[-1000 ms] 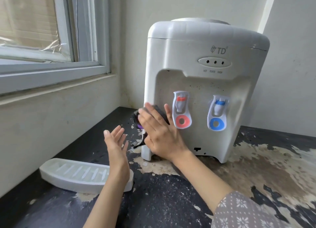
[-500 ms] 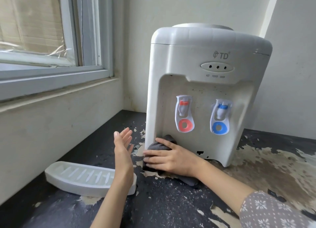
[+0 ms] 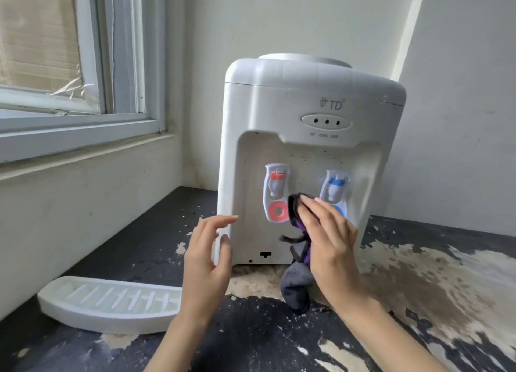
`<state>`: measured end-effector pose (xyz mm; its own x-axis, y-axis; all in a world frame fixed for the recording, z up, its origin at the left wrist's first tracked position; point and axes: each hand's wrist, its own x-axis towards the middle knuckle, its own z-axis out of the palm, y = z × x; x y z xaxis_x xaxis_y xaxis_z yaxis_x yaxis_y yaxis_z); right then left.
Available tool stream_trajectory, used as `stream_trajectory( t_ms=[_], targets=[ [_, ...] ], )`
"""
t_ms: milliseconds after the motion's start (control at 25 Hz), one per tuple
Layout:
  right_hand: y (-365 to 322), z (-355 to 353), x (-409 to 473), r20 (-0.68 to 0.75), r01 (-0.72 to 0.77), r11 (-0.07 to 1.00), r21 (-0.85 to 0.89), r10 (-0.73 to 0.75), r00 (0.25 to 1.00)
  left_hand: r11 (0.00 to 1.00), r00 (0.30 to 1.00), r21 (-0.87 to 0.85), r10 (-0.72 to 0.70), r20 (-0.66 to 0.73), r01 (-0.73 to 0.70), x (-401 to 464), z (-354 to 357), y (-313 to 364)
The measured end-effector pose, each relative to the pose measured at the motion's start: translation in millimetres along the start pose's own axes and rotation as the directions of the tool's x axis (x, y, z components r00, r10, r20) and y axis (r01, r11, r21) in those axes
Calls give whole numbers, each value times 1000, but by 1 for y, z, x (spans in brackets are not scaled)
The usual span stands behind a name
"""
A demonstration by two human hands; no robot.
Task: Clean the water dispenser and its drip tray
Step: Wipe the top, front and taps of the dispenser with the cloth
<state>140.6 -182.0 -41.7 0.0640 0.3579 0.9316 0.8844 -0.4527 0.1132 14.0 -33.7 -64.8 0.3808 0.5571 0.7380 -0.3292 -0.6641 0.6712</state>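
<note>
A person's right hand presses a dark grey cloth flat against the recessed front panel of a white plastic water dispenser, fingers straight and spread over the fabric. The cloth, soft and crumpled with a purple strip showing at its fold, bunches under the fingertips and hangs limp below the palm, its rounded lower end reaching the worktop. Just left of the fingertips sits the red-capped tap with its coral ring lever; the blue-capped tap stands directly above the knuckles, its lever partly hidden behind the hand.

The left hand hovers beside the dispenser's rounded left front edge, fingers loosely curved and parted, holding nothing; whether the fingertips touch the casing cannot be told. Below and to the left of that hand lies the drip tray, a long white plastic piece with a curved outline and a slotted, ribbed grille, detached and resting flat on the worktop.

The dispenser's smooth moulded shell is speckled with dark spots inside the recess. The worktop beneath both hands is black, its coating peeling in ragged patches to bare beige. A pale-framed window stands far to the left of the left hand.
</note>
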Motion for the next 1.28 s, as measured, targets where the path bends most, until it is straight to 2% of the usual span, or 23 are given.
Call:
stream_trajectory(
  t_ms=[80,240,320,400,440,560,600,640,760,800,960,1080,1200,1280],
  targets=[
    [-8,8,3,73,-39,998,-49,43,996,999,995,-27,22,97,-19,-3,4,4],
    [-11,7,-7,207,90,996,-15,-85,975,996,965,-73,64,252,-47,-6,8,6],
    [-5,3,-3,238,74,997,-30,-65,969,995,952,-83,70,298,-48,-7,9,8],
    [-8,3,2,247,4,999,-45,7,969,995,942,-90,75,328,-48,-9,10,9],
    [-12,4,3,252,12,999,-40,-2,968,994,940,-96,80,332,-51,-10,11,9],
    [-13,5,8,265,145,989,-38,-130,956,995,948,-90,58,313,-31,-10,11,8],
    [-8,4,11,249,149,987,-57,-130,960,996,949,-85,48,312,-23,-10,10,8],
    [-3,4,15,219,104,992,-78,-85,972,997,947,-81,40,318,-15,-10,9,8],
    [1,5,28,79,-166,985,-53,170,982,997,937,-80,18,348,11,-10,9,10],
    [-2,7,35,42,-183,983,-30,184,982,996,935,-85,16,354,15,-10,9,10],
    [-15,13,66,79,-32,997,-64,37,996,996,933,-86,4,359,29,-10,8,10],
    [-17,16,80,128,68,990,-127,-51,990,997,957,-82,31,290,-8,-9,9,13],
    [-16,19,79,163,328,915,-236,-295,941,996,986,-91,0,169,16,-8,8,14],
    [-14,18,76,166,424,862,-278,-391,905,995,995,-92,-17,103,27,-7,7,13]
  ],
)
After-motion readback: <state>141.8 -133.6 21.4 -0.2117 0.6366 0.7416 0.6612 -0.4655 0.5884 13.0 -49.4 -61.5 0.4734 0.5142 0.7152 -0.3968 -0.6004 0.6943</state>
